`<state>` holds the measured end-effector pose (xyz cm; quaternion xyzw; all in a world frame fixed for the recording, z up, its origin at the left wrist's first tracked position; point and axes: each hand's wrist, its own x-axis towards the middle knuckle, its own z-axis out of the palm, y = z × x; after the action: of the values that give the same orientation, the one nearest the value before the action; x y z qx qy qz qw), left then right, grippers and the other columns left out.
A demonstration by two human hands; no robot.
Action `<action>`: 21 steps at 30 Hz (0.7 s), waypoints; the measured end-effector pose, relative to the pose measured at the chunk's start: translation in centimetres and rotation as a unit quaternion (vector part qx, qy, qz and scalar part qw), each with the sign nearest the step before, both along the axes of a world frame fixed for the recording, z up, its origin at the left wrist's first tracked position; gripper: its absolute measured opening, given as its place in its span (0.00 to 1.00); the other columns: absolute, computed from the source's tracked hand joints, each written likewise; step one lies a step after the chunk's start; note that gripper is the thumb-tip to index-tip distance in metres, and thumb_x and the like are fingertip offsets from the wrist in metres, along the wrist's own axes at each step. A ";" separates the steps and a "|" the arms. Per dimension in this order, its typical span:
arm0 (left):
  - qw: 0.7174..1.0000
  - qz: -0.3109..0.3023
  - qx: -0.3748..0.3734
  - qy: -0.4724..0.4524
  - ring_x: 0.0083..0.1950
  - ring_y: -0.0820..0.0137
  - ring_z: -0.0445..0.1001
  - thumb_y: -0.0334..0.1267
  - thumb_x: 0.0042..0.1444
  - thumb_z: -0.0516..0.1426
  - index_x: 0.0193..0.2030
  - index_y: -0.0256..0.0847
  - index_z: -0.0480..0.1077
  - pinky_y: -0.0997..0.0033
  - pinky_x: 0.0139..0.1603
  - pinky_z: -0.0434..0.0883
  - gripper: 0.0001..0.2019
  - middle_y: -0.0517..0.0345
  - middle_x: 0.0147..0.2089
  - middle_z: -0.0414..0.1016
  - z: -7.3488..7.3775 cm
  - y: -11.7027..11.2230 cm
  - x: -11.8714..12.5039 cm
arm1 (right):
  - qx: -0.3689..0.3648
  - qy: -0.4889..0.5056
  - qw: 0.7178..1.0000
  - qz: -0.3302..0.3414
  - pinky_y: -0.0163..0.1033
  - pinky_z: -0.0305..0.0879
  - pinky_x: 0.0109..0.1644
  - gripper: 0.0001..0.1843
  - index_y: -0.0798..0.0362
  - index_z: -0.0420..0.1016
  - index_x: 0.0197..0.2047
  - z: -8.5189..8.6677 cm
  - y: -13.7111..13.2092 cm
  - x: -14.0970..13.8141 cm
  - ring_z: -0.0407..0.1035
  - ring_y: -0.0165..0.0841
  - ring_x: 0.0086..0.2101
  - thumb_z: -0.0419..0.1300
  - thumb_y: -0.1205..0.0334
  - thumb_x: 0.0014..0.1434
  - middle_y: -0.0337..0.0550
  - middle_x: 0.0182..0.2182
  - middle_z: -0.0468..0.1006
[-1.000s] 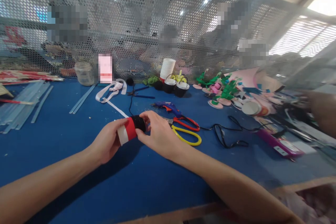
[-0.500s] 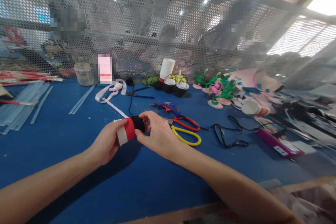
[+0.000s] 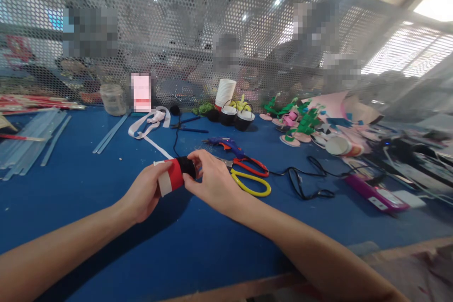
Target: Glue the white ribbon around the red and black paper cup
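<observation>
The cup [image 3: 173, 175] sits between my left hand [image 3: 144, 192], curled round its white end, and right hand [image 3: 214, 183], fingers closed over the black yarn [image 3: 186, 166]. I judge this winding, the next turn needing even tension.

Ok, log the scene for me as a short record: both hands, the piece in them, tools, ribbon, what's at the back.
Left hand: around the white end of the cup
Right hand: gripping its black end
Cup: tipped sideways; white, red and black bands
Tools: scissors, blades partly hidden; glue gun beyond
White ribbon: loosely looped, one length running toward the cup
Back: two black-sided pails, stacked cups
</observation>
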<state>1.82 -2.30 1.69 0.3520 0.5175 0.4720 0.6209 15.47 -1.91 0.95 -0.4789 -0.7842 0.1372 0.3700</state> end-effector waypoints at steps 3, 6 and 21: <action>0.999 -0.015 -0.014 -0.049 0.20 0.76 0.65 0.36 0.42 0.55 0.21 0.38 0.70 0.80 0.20 0.61 0.06 0.62 0.18 0.69 0.1 0.0 0.1 | -0.009 0.005 1.000 0.003 0.36 0.62 0.33 0.11 0.56 0.61 0.36 0.2 0.0 0.1 0.64 0.31 0.30 0.53 0.65 0.46 0.43 0.29 0.69; 0.998 -0.020 -0.016 -0.056 0.20 0.77 0.65 0.36 0.43 0.55 0.21 0.38 0.70 0.80 0.20 0.61 0.06 0.63 0.18 0.69 0.1 0.1 0.0 | -0.013 0.008 1.000 0.006 0.36 0.62 0.33 0.11 0.56 0.61 0.36 0.2 0.1 0.3 0.64 0.30 0.29 0.52 0.64 0.47 0.43 0.29 0.69; 0.998 -0.017 -0.021 -0.058 0.20 0.76 0.65 0.35 0.43 0.55 0.21 0.38 0.70 0.80 0.20 0.61 0.05 0.62 0.18 0.69 0.0 0.2 0.0 | -0.026 0.007 1.000 0.007 0.36 0.62 0.33 0.11 0.55 0.61 0.37 0.3 0.1 0.3 0.64 0.30 0.30 0.52 0.64 0.47 0.43 0.29 0.69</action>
<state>1.78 -2.15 1.73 0.3196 0.4846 0.4702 0.6648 15.76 -1.83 1.26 -0.4822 -0.7810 0.1631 0.3617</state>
